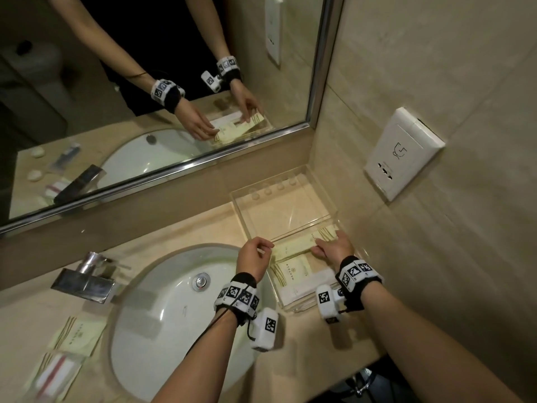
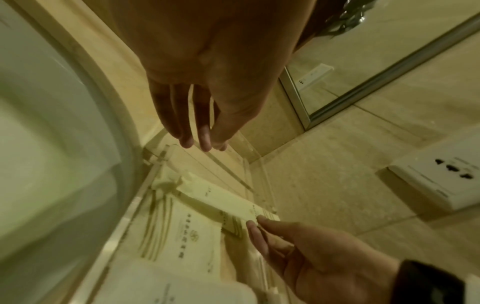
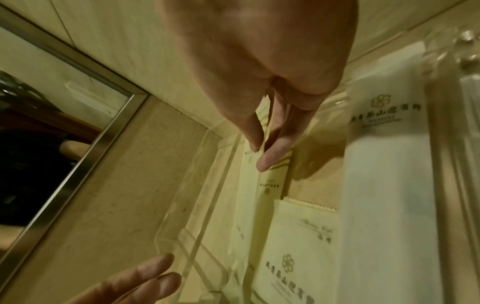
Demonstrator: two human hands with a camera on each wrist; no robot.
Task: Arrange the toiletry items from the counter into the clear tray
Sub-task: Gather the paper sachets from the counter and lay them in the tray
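The clear tray sits on the beige table in the corner to the right of the white sink, close to the tiled wall. Inside its near half lies a long cream sachet stretched crosswise, with a squarer cream packet printed with a logo just in front of it and a white wrapped item beside that. The right hand is down in the tray, its thumb and forefinger pinching the right end of the long sachet. The left hand hovers at the tray's left wall; from its own wrist view the fingers hang straight and loose with nothing between them, just above the rim. Two more cream packets are on the table at the far left of the sink: one with gold lines and one with a red stripe. A chrome faucet stands behind the basin, under the mirror, and a white wall socket is mounted to the right.
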